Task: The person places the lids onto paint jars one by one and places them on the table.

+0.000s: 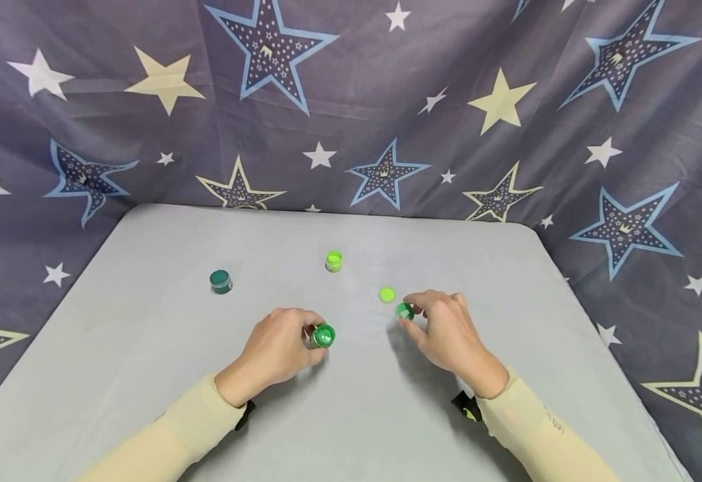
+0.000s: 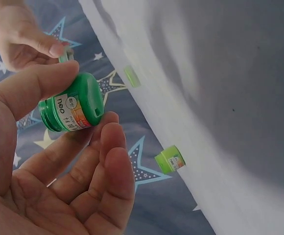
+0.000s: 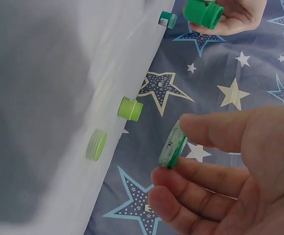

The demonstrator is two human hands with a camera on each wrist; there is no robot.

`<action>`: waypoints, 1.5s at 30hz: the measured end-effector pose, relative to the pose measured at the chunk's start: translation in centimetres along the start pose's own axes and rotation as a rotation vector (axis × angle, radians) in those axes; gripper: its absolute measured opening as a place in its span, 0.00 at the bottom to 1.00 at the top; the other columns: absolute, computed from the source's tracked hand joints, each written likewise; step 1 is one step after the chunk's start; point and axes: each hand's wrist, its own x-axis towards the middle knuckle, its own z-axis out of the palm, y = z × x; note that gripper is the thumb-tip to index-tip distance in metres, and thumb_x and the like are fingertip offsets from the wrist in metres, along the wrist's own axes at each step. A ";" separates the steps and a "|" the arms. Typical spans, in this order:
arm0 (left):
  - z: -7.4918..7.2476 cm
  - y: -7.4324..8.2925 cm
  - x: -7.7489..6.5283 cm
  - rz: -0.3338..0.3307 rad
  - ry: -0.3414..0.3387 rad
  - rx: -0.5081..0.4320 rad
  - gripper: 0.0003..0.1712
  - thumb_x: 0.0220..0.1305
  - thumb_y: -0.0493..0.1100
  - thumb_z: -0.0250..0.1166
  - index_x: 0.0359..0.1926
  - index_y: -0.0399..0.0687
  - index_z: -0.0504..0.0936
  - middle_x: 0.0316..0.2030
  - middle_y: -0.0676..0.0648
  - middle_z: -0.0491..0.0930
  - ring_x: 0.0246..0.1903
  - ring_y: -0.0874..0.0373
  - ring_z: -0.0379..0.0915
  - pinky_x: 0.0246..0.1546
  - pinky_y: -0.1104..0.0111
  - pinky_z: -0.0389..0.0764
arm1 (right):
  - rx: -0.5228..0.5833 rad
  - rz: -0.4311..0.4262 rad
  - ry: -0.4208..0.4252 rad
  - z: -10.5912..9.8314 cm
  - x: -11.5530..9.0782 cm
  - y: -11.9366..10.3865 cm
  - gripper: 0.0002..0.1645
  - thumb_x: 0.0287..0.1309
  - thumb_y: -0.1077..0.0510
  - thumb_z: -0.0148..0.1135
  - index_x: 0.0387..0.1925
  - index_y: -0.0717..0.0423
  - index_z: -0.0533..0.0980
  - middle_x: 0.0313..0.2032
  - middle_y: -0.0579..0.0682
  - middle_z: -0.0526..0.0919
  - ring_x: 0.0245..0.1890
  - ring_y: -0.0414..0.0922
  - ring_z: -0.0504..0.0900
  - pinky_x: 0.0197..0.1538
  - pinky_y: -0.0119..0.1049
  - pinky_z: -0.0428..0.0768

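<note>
My left hand [image 1: 278, 347] pinches a small green paint jar [image 2: 76, 105] between thumb and fingers. The jar's top is uncovered and green paint shows inside in the head view. In my right hand [image 1: 447, 329] is a round lid [image 3: 173, 146], clear with green on its inner side, gripped at its edge by thumb and fingertips. Just left of that hand a lime-green lid [image 1: 387, 294] lies on the table. Farther back stands an uncovered lime-green paint jar [image 1: 334, 262].
A dark teal paint jar [image 1: 221, 282] with its lid on stands at the left of the pale grey table [image 1: 146, 375]. Behind the table and along both sides hangs a dark curtain [image 1: 351, 107] printed with stars.
</note>
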 end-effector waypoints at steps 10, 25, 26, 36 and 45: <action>0.4 0.2 0.0 0.002 -0.002 -0.005 0.15 0.45 0.41 0.85 0.36 0.53 0.90 0.26 0.58 0.79 0.26 0.63 0.70 0.29 0.65 0.73 | 0.021 -0.028 0.012 0.0 -0.3 -1.0 0.21 0.54 0.55 0.79 0.50 0.55 0.85 0.36 0.45 0.85 0.34 0.46 0.80 0.44 0.42 0.64; 0.6 0.3 -0.2 0.031 0.001 0.012 0.14 0.45 0.41 0.84 0.34 0.54 0.90 0.26 0.61 0.79 0.26 0.65 0.69 0.28 0.67 0.73 | 0.049 -0.070 0.010 0.1 -0.7 -2.1 0.21 0.53 0.55 0.80 0.48 0.55 0.86 0.35 0.44 0.85 0.33 0.43 0.79 0.44 0.41 0.64; 0.7 0.3 -0.2 0.031 0.000 0.014 0.14 0.45 0.42 0.84 0.34 0.54 0.90 0.26 0.61 0.79 0.26 0.65 0.69 0.28 0.67 0.73 | 0.051 -0.070 0.009 0.1 -0.7 -2.2 0.21 0.53 0.55 0.80 0.48 0.55 0.86 0.35 0.44 0.85 0.33 0.44 0.79 0.44 0.41 0.64; 0.9 0.5 -0.3 0.017 -0.009 0.017 0.14 0.45 0.42 0.84 0.34 0.55 0.90 0.27 0.61 0.79 0.27 0.65 0.71 0.30 0.66 0.75 | 0.063 -0.087 0.011 0.2 -0.9 -2.7 0.21 0.53 0.55 0.80 0.49 0.55 0.86 0.37 0.42 0.86 0.34 0.39 0.78 0.44 0.40 0.64; 1.2 0.7 -0.3 0.037 -0.002 0.023 0.14 0.44 0.42 0.85 0.34 0.54 0.90 0.26 0.61 0.79 0.26 0.66 0.71 0.29 0.66 0.75 | 0.093 -0.125 0.012 0.3 -1.1 -3.3 0.19 0.53 0.56 0.80 0.47 0.53 0.86 0.37 0.42 0.86 0.35 0.43 0.80 0.44 0.40 0.65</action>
